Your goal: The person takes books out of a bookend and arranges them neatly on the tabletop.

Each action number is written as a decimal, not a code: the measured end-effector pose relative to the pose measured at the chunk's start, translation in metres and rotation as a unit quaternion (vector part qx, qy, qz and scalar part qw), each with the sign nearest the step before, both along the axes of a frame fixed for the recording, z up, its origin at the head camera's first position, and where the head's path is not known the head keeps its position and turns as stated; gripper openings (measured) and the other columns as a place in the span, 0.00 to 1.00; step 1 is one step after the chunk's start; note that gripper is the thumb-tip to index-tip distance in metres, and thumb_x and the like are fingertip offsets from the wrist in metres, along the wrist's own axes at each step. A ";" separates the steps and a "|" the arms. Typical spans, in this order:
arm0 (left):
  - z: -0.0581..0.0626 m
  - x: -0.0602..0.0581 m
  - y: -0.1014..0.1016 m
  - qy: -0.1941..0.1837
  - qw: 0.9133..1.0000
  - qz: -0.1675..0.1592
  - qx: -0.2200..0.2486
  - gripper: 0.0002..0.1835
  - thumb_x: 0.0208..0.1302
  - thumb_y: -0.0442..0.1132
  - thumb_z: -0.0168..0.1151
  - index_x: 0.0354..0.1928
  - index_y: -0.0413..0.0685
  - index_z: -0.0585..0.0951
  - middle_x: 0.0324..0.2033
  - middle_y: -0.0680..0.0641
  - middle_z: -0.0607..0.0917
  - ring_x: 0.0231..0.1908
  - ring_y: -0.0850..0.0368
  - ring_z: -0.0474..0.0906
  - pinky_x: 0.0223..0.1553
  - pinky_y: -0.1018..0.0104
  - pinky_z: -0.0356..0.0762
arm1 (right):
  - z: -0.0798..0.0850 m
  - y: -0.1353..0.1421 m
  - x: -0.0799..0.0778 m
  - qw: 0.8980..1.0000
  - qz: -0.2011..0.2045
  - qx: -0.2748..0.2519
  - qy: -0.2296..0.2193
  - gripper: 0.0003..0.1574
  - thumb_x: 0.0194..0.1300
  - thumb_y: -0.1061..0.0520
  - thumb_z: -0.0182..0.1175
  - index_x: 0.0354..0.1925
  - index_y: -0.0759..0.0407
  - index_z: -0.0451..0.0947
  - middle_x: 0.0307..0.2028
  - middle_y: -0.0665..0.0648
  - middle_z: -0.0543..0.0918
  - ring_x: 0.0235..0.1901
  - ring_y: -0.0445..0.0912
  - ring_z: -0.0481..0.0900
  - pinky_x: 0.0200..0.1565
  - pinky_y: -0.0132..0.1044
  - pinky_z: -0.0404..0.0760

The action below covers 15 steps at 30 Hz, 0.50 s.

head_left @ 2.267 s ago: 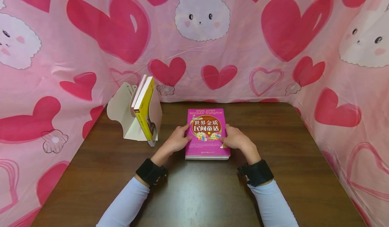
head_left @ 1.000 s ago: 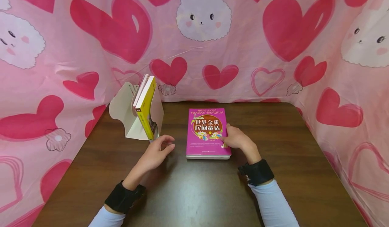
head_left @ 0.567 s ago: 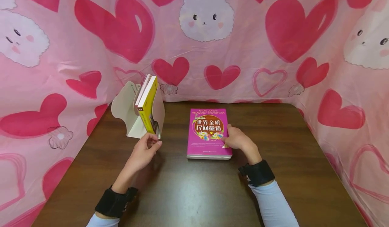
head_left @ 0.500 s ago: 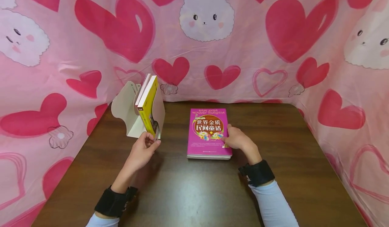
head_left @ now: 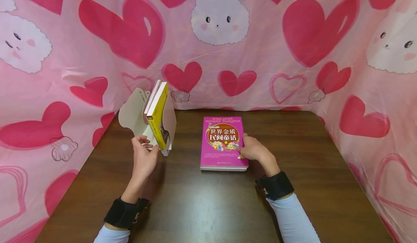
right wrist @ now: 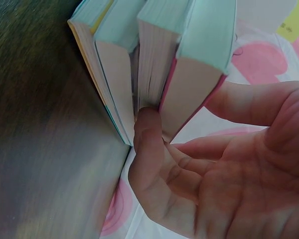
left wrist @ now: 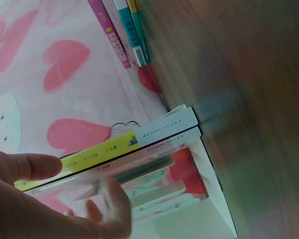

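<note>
A stack of several books lies flat on the table, a magenta book (head_left: 221,160) with Chinese lettering on top. My right hand (head_left: 255,149) holds the stack's right side, thumb on the magenta cover and fingers against the page edges (right wrist: 154,64). My left hand (head_left: 144,160) is at the front of a cream bookend (head_left: 133,109), where a yellow book (head_left: 156,127) and a paler book (head_left: 153,94) stand leaning. In the left wrist view, the thumb lies over the yellow spine (left wrist: 104,154) and the bent fingers are on the other side of the two spines. Firm contact is unclear.
The brown wooden table (head_left: 293,214) extends around the bookend and the stack. Pink curtains (head_left: 260,55) with hearts and rabbits enclose its back and sides.
My left hand has left the stack's left side, moved left to the bookend, then shifted to the left of the yellow book's lower spine. My right hand has stayed on the stack.
</note>
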<state>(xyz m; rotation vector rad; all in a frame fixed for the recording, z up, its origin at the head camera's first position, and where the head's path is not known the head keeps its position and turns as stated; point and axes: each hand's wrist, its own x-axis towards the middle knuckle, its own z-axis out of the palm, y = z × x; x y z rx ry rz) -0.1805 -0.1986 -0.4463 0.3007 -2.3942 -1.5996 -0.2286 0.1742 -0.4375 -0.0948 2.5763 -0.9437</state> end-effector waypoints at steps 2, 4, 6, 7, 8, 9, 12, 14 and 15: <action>-0.001 -0.004 0.001 0.007 1.000 0.002 0.008 0.31 0.71 0.29 0.59 0.68 0.37 0.55 0.61 0.36 0.62 0.62 0.38 0.68 0.54 0.59 0.70 | -0.001 0.000 0.000 1.000 0.000 0.001 0.000 0.49 0.74 0.54 0.65 0.78 0.74 0.51 0.61 0.70 0.75 0.55 0.59 0.75 0.61 0.57 0.78; -0.002 -0.008 0.001 0.009 1.000 -0.004 0.013 0.34 0.69 0.27 0.58 0.71 0.36 0.54 0.64 0.34 0.61 0.65 0.35 0.64 0.59 0.53 0.68 | -0.002 0.001 0.000 1.000 0.000 0.000 -0.001 0.50 0.74 0.54 0.65 0.78 0.74 0.50 0.62 0.71 0.74 0.56 0.59 0.75 0.61 0.58 0.78; -0.002 -0.011 0.000 0.006 1.000 -0.019 0.018 0.36 0.69 0.27 0.57 0.73 0.36 0.52 0.67 0.32 0.60 0.68 0.34 0.62 0.65 0.47 0.67 | -0.002 0.001 0.000 1.000 -0.001 0.000 -0.001 0.51 0.74 0.54 0.65 0.78 0.75 0.49 0.62 0.71 0.74 0.56 0.59 0.75 0.61 0.58 0.78; -0.003 -0.013 -0.001 0.003 0.999 -0.029 0.021 0.37 0.69 0.27 0.56 0.75 0.37 0.51 0.69 0.31 0.60 0.70 0.33 0.61 0.67 0.45 0.66 | -0.002 0.001 0.000 1.000 0.000 0.000 0.001 0.51 0.74 0.54 0.65 0.78 0.75 0.49 0.62 0.71 0.74 0.55 0.59 0.75 0.61 0.58 0.79; -0.003 -0.014 -0.001 0.001 0.999 -0.040 0.027 0.38 0.69 0.27 0.56 0.76 0.37 0.50 0.71 0.31 0.59 0.72 0.33 0.60 0.70 0.43 0.64 | -0.002 0.001 0.000 1.000 0.001 0.000 0.002 0.51 0.74 0.54 0.65 0.78 0.75 0.49 0.62 0.71 0.74 0.55 0.59 0.75 0.60 0.58 0.79; -0.004 -0.015 -0.002 -0.002 0.998 -0.051 0.033 0.39 0.70 0.26 0.55 0.77 0.38 0.48 0.73 0.30 0.58 0.74 0.33 0.58 0.72 0.42 0.62 | -0.002 0.001 0.000 1.000 0.001 0.001 0.004 0.50 0.74 0.54 0.65 0.78 0.75 0.50 0.61 0.71 0.74 0.55 0.59 0.76 0.60 0.57 0.79; -0.006 -0.019 -0.001 -0.010 0.995 -0.085 0.049 0.41 0.72 0.26 0.51 0.81 0.40 0.45 0.79 0.30 0.53 0.79 0.35 0.52 0.75 0.40 0.56 | -0.002 0.001 0.000 1.000 0.003 0.002 0.006 0.49 0.74 0.54 0.64 0.77 0.74 0.51 0.60 0.70 0.75 0.54 0.59 0.76 0.60 0.57 0.79; -0.007 -0.021 -0.001 -0.011 0.993 -0.100 0.057 0.41 0.73 0.25 0.49 0.82 0.41 0.43 0.81 0.32 0.50 0.80 0.36 0.50 0.75 0.41 0.54 | -0.002 0.001 0.000 1.000 0.003 0.001 0.006 0.50 0.74 0.53 0.64 0.78 0.75 0.50 0.61 0.70 0.75 0.54 0.59 0.76 0.60 0.57 0.79; -0.008 -0.022 0.000 -0.011 0.993 -0.104 0.057 0.41 0.73 0.25 0.48 0.82 0.41 0.43 0.81 0.33 0.50 0.80 0.36 0.49 0.75 0.41 0.53 | -0.002 0.001 0.000 1.000 0.004 0.002 0.005 0.51 0.74 0.53 0.65 0.78 0.75 0.50 0.61 0.71 0.75 0.54 0.59 0.76 0.60 0.57 0.79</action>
